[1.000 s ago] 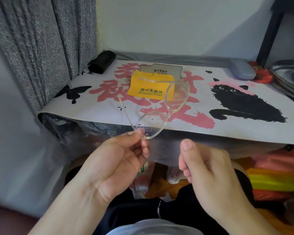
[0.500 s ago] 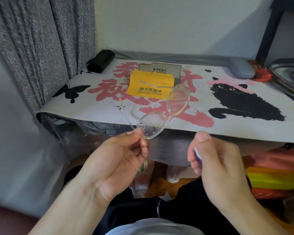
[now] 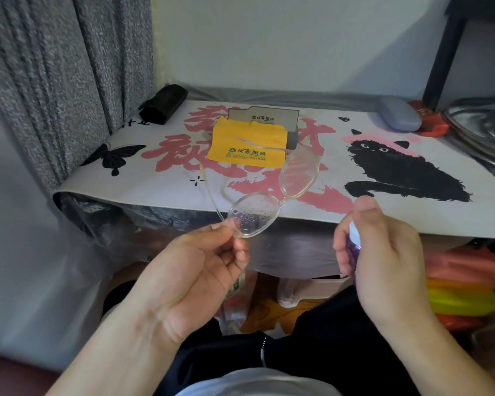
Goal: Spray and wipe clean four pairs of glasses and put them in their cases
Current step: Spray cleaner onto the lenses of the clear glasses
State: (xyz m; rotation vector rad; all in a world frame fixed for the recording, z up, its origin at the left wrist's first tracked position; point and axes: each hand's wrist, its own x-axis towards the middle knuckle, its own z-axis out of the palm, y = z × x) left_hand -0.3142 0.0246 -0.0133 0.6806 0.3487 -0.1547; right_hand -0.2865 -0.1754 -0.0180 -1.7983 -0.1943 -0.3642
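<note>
A pale wall (image 3: 283, 38) rises at twelve o'clock behind the tabletop (image 3: 412, 221); grey speckled curtain (image 3: 55, 81) hangs at ten, dark post (image 3: 443, 52) at two.

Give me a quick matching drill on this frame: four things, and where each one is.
Things:
1. glasses
2. spray bottle
3. yellow cloth
4. blue-grey case

Places:
A. far right of the mat, by the wall
B. held in the right hand
C. flat on the mat, against a grey box
D. pinched at one lens edge by the left hand

Pairs: 1-D, 2-B, 3-C, 4-A
</note>
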